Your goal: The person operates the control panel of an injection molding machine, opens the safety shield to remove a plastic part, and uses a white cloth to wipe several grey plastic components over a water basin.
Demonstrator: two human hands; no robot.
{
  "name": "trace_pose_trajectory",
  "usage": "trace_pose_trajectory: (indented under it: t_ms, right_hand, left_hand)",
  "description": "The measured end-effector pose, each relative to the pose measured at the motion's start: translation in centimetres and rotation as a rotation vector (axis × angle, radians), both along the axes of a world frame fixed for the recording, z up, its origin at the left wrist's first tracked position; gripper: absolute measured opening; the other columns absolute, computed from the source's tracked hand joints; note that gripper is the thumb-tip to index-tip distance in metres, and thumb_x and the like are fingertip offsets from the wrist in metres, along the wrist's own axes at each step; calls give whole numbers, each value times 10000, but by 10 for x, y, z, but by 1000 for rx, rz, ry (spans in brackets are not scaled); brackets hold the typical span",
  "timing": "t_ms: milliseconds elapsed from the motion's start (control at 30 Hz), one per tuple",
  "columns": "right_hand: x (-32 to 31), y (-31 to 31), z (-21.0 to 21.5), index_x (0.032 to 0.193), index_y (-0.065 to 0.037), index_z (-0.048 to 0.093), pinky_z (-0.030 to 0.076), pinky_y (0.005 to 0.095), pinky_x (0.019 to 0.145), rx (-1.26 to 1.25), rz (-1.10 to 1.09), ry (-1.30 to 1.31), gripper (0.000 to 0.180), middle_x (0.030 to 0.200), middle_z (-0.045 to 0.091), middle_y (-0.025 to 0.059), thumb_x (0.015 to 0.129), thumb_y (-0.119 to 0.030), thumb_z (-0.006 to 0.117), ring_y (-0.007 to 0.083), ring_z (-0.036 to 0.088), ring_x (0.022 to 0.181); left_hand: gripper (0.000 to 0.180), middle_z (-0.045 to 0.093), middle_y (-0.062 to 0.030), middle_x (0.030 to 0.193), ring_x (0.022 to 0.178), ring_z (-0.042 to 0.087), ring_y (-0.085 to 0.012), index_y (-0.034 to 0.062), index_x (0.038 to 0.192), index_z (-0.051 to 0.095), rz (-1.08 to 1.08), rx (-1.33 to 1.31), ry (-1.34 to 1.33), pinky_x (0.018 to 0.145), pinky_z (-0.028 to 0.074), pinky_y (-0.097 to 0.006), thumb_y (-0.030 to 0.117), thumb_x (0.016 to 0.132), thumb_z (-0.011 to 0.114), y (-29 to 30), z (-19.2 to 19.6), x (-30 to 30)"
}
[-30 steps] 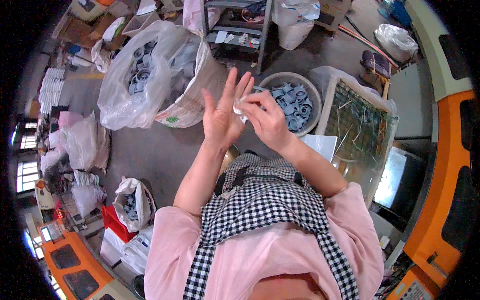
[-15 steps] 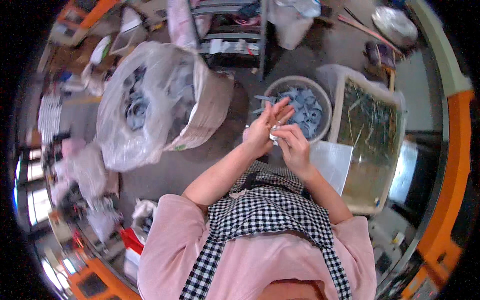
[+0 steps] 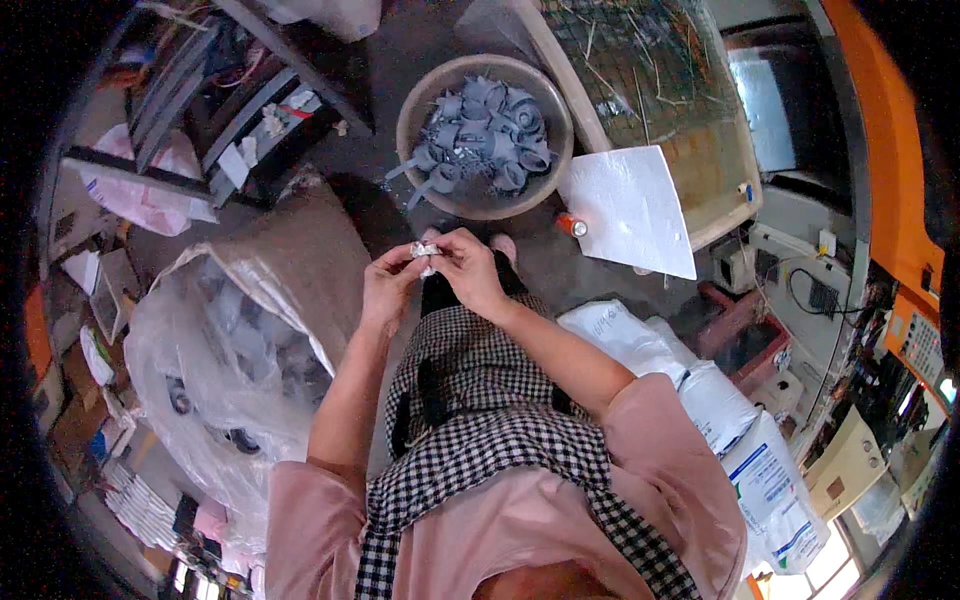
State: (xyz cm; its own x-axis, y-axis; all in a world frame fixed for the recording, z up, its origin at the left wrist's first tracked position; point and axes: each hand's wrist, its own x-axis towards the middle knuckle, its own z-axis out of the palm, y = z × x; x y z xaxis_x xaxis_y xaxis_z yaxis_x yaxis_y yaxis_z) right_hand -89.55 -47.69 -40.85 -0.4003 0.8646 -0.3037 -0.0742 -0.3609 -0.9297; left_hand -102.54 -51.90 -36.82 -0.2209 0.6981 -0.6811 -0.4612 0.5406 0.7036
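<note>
Small pale crumpled piece (image 3: 425,250): pinched between my left hand (image 3: 388,285) and right hand (image 3: 470,270); I should grip firmly, working above the round basin of grey plastic parts (image 3: 484,135).

1 round basin (image 3: 412,105) w/ grey parts, 1 white sheet (image 3: 632,210), 2 hands, 1 clear bag (image 3: 215,350).
</note>
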Motion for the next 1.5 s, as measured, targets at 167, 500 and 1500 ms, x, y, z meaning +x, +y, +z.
trace_pose_trajectory:
  t_ms: [167,500,1500]
  right_hand:
    - [20,33,-99,1051,3,566,486,302,706,49,85,-235,337,940,568,120,747,-106,662,227,594,828]
    - [97,85,-455,1272,8,277,373,455,877,219,320,-1441,760,1184,414,193,700,-272,692,356,407,1098]
    - [146,102,-331,1116,-25,454,464,511,718,-564,-654,508,440,1080,514,172,712,-198,473,370,528,910]
  left_hand:
    - [150,605,-54,887,763,572,-121,-14,976,589,250,-94,-124,693,474,-250,62,851,557,25,-110,-12]
    - [187,585,-71,887,741,568,-153,-13,967,564,392,24,-37,657,492,-283,125,843,591,113,-332,-12]
    - [201,602,-88,936,816,604,-188,-1,1003,540,270,453,-25,692,513,-289,116,845,583,92,-299,1]
